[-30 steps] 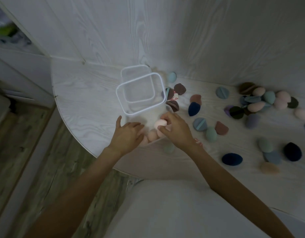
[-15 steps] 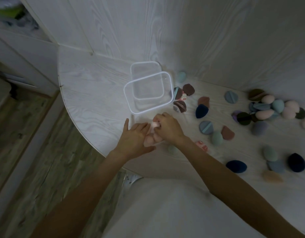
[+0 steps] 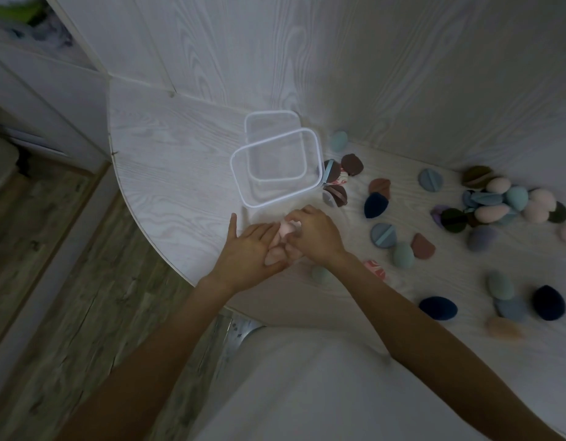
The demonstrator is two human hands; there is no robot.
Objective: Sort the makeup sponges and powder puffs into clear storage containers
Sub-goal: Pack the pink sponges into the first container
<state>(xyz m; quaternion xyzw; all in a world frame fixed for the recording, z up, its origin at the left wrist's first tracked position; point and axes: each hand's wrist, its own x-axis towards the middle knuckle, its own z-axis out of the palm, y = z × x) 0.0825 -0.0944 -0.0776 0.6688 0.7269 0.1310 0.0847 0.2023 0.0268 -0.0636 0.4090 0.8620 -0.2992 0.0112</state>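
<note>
White wood-grain covered both the rounded table (image 3: 167, 173) and the wall panels behind it. Near the table's back edge stood two clear storage containers (image 3: 276, 168) with white rims, the nearer one overlapping the farther. Just in front of them, close to the curved front edge, both hands met over a small cluster of pale pink makeup sponges (image 3: 283, 241), soft, rounded and matte. The left hand (image 3: 248, 249) lay over the cluster with fingers fairly straight and thumb spread. The right hand (image 3: 318, 237) curled its fingers around the topmost pink sponge. Toward the table's right side lay scattered sponges and powder puffs: a navy teardrop sponge (image 3: 375, 205), a round blue powder puff (image 3: 383, 235) with a strap, and a mixed heap (image 3: 501, 202) near the wall.
</note>
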